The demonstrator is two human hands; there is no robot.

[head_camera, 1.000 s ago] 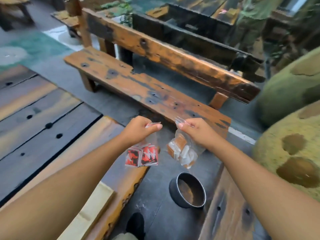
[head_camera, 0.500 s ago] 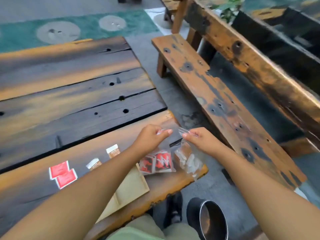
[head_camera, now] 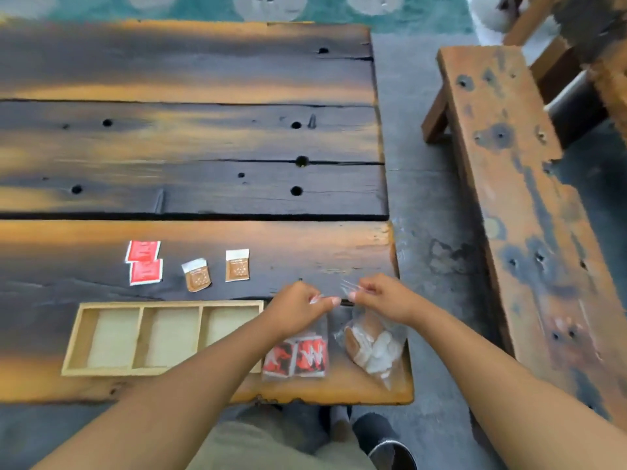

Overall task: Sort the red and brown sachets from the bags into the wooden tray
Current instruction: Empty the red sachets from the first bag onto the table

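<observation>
We see the red-sachet bag (head_camera: 298,354) and the brown-sachet bag (head_camera: 371,347) side by side just right of the wooden tray (head_camera: 101,370), near that corner of the tabletop (head_camera: 203,147). Both bags are clear plastic. The first shows red and black packets; the second holds brown and white ones bunched together. The left hand (head_camera: 295,310) pinches the top edge of the red-sachet bag between thumb and curled fingers. The right hand (head_camera: 383,298) pinches the top of the brown-sachet bag the same way, and the two hands are nearly touching. We cannot tell whether the bags rest fully on the wood or hang slightly from the fingers.

The wooden tray lies flat with three compartments in a row. The left forearm crosses its right compartment. Beyond the tray's far rim lie two loose red sachets (head_camera: 144,262), touching each other, and to their right two loose brown sachets (head_camera: 237,265), apart from each other. Well to the right of the tray, across a strip of grey floor (head_camera: 417,164), stands a worn wooden bench (head_camera: 509,198).
</observation>
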